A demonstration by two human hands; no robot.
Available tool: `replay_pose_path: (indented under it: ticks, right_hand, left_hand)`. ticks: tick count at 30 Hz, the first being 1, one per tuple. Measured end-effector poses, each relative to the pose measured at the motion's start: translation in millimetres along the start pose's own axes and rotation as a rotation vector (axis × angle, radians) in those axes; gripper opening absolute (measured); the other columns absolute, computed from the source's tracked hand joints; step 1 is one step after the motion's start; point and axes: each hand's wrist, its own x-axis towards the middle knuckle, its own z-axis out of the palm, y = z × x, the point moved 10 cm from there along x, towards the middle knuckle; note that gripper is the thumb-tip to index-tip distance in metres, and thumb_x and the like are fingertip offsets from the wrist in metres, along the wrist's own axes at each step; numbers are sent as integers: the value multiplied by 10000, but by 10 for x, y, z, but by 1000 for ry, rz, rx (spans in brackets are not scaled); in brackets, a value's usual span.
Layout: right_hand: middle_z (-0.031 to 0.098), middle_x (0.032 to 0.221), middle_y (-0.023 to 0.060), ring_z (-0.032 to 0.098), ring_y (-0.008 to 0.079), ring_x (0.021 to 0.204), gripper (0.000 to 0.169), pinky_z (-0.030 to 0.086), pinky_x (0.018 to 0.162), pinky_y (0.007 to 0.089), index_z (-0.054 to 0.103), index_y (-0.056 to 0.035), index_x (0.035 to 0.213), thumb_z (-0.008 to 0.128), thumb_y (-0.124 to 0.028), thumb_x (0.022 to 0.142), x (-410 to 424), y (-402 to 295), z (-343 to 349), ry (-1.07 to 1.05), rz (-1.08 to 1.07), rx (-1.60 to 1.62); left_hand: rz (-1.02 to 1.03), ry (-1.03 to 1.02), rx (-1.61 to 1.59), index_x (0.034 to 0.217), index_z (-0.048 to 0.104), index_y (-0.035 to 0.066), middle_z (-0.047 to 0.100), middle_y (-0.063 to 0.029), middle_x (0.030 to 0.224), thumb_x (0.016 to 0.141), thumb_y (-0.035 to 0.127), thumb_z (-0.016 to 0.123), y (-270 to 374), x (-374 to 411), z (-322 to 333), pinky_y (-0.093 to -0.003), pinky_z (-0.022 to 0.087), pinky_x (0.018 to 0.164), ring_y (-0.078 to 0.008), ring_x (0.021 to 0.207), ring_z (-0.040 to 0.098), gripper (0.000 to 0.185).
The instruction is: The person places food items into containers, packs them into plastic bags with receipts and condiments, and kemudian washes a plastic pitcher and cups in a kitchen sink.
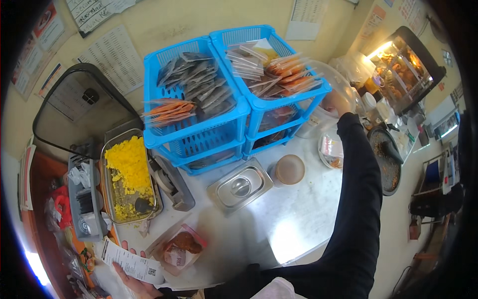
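At the lower left, my left hand (131, 281) holds a printed paper receipt (130, 261) between thumb and fingers. Right beside it on the counter is an open paper food box (173, 267) with a piece of fried chicken (186, 242) and a small printed packet. My right arm stretches to the upper right. My right hand (338, 102) is at a large translucent plastic tub (345, 80), partly hidden by its wall; its fingers cannot be made out. Left of that hand, stacked blue plastic baskets (248, 108) hold small bags of orange and dark contents.
A glass tray of yellow food (129, 164), a tape dispenser (173, 187), a lidded steel container (241, 187) and a round brown-topped tub (289, 170) stand on the counter. A stone mortar (384, 160) is right of my arm. A lit food display case (401, 71) stands beyond.
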Motion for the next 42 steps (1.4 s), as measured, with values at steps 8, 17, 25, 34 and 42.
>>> replay_pose_path:
  ticks: [8,17,25,34,42]
  right_hand:
    - [623,934,179,611,347,893,219,492,781,412,622,-3,955,628,-105,762,-656,332,-874,742,-377,554]
    - [653,1023,56,629,137,912,277,538,770,284,633,-28,1085,697,-31,816,-3859,-2187,-206,-91,-683,1721]
    - [639,994,47,601,249,944,248,477,788,383,685,-108,983,621,-50,750,-5085,-5176,356,357,-1388,690]
    - [655,867,75,624,294,912,257,505,753,427,675,-141,970,568,-42,759,-4913,-5468,-814,113,-1250,764]
    - [636,910,172,619,363,912,223,485,775,435,636,-47,943,682,-82,728,-3831,-6605,427,-181,-1381,-18]
  left_hand:
    - [39,-86,-1,1448,293,75,428,-170,1425,975,493,362,185,50,-208,-487,486,881,-235,1042,565,635]
    - [-18,-170,-166,1431,338,91,441,-199,1411,998,437,334,364,-40,-710,-518,472,919,-262,1031,597,554]
    - [-202,-86,-118,1390,383,44,505,-185,1337,1001,404,347,48,-18,-1429,-497,485,907,-295,1160,550,531]
    - [196,-26,1035,1174,505,-12,651,-193,996,924,223,572,-659,207,-2020,-402,511,718,-359,866,655,349]
    - [394,272,1371,1459,3,-31,199,-328,1438,758,276,752,-289,26,-2204,-465,289,1069,-473,1312,271,1071]
